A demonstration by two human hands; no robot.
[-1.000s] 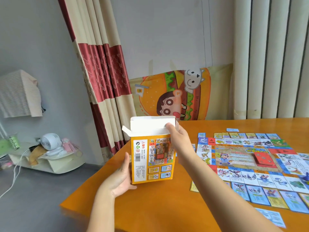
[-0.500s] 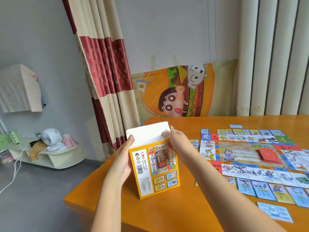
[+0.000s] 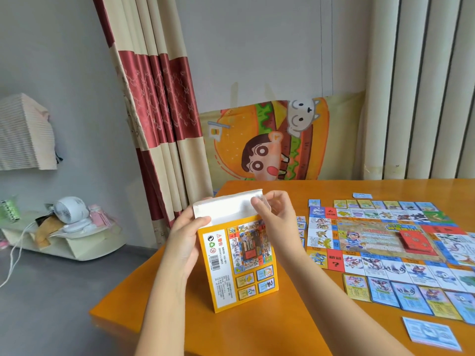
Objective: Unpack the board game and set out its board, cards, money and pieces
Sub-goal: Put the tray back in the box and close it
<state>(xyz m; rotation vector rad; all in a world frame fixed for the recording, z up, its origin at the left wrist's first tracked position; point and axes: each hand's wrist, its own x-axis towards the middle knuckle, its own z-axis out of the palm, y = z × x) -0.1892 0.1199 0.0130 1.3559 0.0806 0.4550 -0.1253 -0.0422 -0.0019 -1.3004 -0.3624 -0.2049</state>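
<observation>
Box (image 3: 241, 263) is standing upright on the table's (image 3: 257, 330) near left corner, long axis vertical, its orange printed back facing me and its white flap (image 3: 226, 205) pointing up. My left hand (image 3: 183, 240) is gripping its left edge, and my right hand (image 3: 279, 217) is pinching the flap. One board (image 3: 385, 235) is lying to the right, carrying one red deck (image 3: 415, 242).

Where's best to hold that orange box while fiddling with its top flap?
Its narrow left side near the top, from the left, as the left hand does. The orange box stands tall and thin on the table, so it could tip; this leaves the white flap free for the right hand.
</observation>
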